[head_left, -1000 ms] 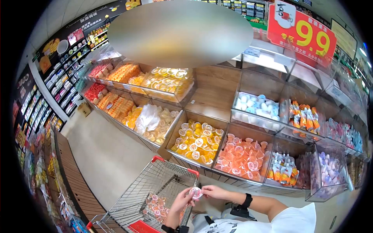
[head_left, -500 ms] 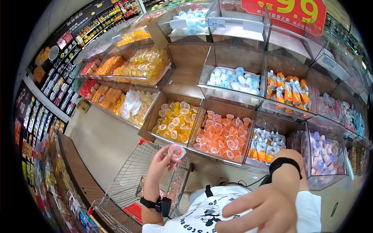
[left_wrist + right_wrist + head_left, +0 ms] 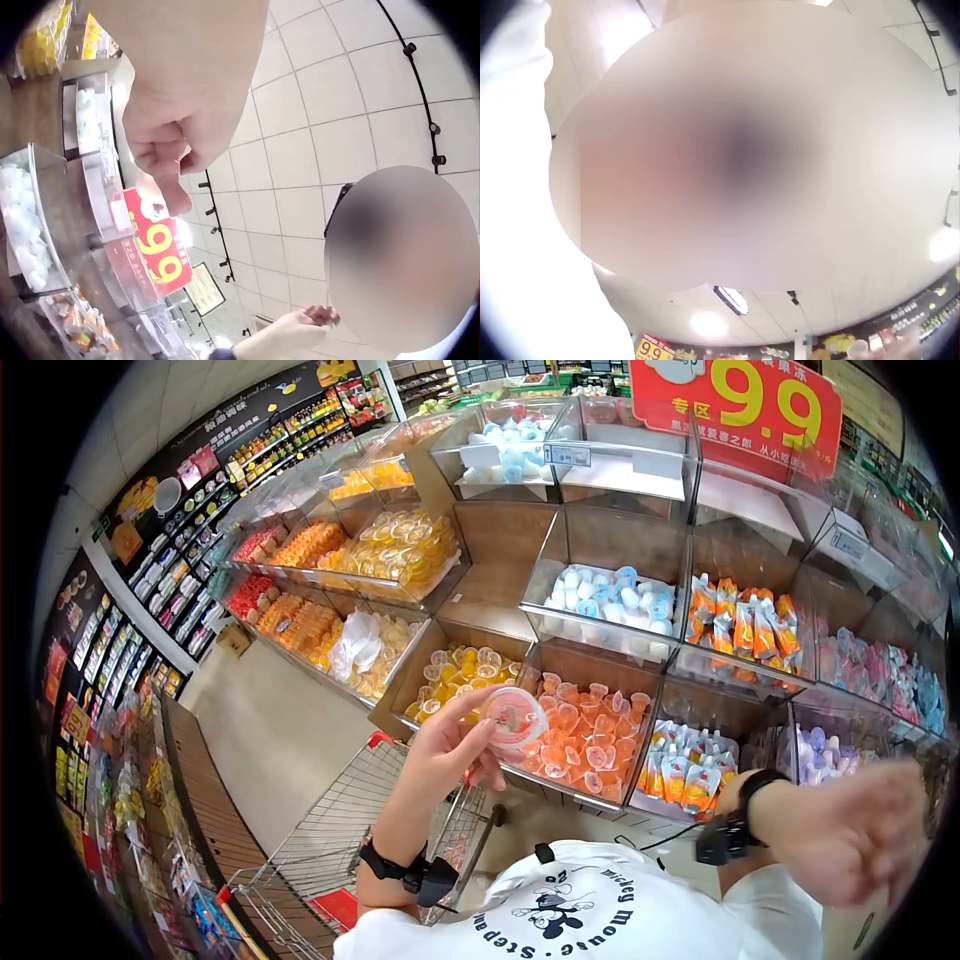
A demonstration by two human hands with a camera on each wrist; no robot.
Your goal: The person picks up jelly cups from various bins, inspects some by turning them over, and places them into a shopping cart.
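My left hand (image 3: 448,752) pinches a small jelly cup (image 3: 517,718), clear plastic with pinkish contents, between thumb and fingers. Its round lid faces me, in front of the bins. In the left wrist view the same hand (image 3: 180,127) appears from behind, its cup hidden. My right hand (image 3: 855,835) is raised at the right, blurred, with loosely curled fingers and nothing visible in them. The left wrist view has this right hand (image 3: 321,315) up beside the blurred head area. Orange-pink jelly cups (image 3: 590,745) fill a bin behind the held cup.
A shopping cart (image 3: 335,790) stands below my left forearm. Clear-walled bins hold yellow jelly cups (image 3: 455,675), white and blue cups (image 3: 610,600) and orange pouches (image 3: 745,615). A red 9.9 sign (image 3: 740,410) hangs above. An aisle floor (image 3: 250,730) runs at the left.
The right hand let go of the jelly cup, swung right and rose. My left hand lifted the cup higher and nearer, over the cart's edge. The view shifted too.
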